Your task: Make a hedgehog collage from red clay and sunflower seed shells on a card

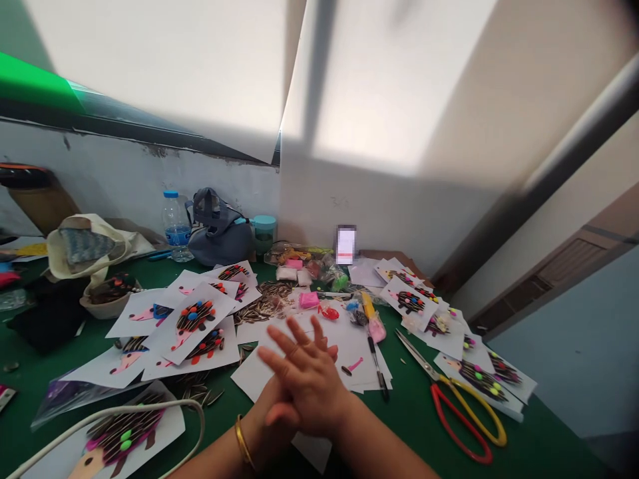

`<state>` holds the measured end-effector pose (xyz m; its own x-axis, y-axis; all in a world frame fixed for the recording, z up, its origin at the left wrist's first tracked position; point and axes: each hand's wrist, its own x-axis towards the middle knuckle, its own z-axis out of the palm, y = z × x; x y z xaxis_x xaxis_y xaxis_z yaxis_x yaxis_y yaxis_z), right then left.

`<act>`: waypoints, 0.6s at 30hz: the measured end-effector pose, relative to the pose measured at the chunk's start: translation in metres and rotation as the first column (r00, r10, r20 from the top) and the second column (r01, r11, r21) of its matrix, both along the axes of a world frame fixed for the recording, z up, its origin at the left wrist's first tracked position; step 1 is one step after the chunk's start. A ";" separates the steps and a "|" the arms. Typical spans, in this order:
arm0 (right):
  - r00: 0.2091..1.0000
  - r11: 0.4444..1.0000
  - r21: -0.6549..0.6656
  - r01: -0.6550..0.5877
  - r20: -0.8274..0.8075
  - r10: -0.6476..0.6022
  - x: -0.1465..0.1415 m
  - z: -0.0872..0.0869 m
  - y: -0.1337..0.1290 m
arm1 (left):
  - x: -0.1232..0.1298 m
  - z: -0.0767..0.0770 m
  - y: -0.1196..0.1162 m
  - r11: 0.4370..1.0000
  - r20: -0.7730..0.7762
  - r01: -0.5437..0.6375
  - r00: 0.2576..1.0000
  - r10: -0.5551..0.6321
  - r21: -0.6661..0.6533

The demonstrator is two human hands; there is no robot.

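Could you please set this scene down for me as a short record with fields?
Right hand: fingers spread, laid over the left hand
Between the palms: hidden, cannot tell
Left wrist: gold-coloured bracelet
Beyond the hands: white paper sheets, a black pen, a pile of dark seeds
To the left: overlapping animal cards with coloured dots
To the right: more such cards; scissors spread open, one handle red, one yellow
At the back: blue-capped bottle, grey-blue bag
Table cover: green
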<state>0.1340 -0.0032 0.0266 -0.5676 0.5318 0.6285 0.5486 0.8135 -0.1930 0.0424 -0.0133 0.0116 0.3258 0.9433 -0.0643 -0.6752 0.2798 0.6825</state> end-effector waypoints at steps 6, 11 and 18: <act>0.984 0.982 0.062 0.177 -0.024 -0.176 0.054 -0.012 0.032 | -0.007 0.015 -0.006 0.979 -0.107 0.201 0.974 -0.198 0.027; 0.994 0.994 -0.012 0.111 -0.012 -0.111 0.053 -0.015 0.026 | -0.011 0.004 0.002 0.997 -0.191 0.052 0.980 -0.062 -0.058; 0.992 0.997 -0.053 0.062 -0.105 -0.068 0.042 -0.014 0.021 | -0.015 0.000 0.003 0.998 -0.196 -0.020 0.980 0.030 0.053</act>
